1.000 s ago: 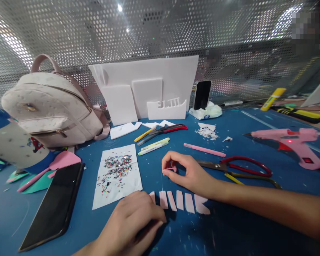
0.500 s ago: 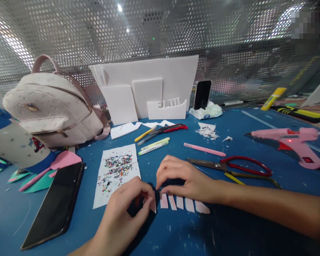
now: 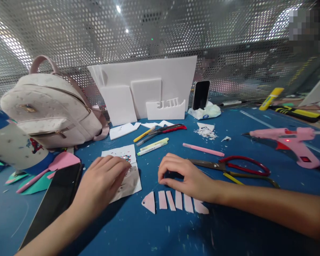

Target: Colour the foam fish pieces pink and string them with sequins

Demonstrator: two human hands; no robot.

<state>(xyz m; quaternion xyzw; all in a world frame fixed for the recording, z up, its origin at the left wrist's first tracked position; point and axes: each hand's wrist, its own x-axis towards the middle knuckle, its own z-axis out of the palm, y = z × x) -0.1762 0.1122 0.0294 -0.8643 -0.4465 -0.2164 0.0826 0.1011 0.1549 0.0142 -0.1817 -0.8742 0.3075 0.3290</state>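
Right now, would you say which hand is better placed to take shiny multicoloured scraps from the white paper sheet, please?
Probably the left hand: it is over the white paper sheet, by the shiny multicoloured scraps; the right hand is off the sheet, near the pale pink flat strips.

Closed off at the back by a grey perforated metal wall (image 3: 170, 42), glinting with white spots of light (image 3: 118, 9) near the top; fronted by a scuffed blue worktop (image 3: 186, 234).

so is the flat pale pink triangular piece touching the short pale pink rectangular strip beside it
Apart: the head view shows a narrow band of blue tabletop between the triangular piece and the rectangular strip.
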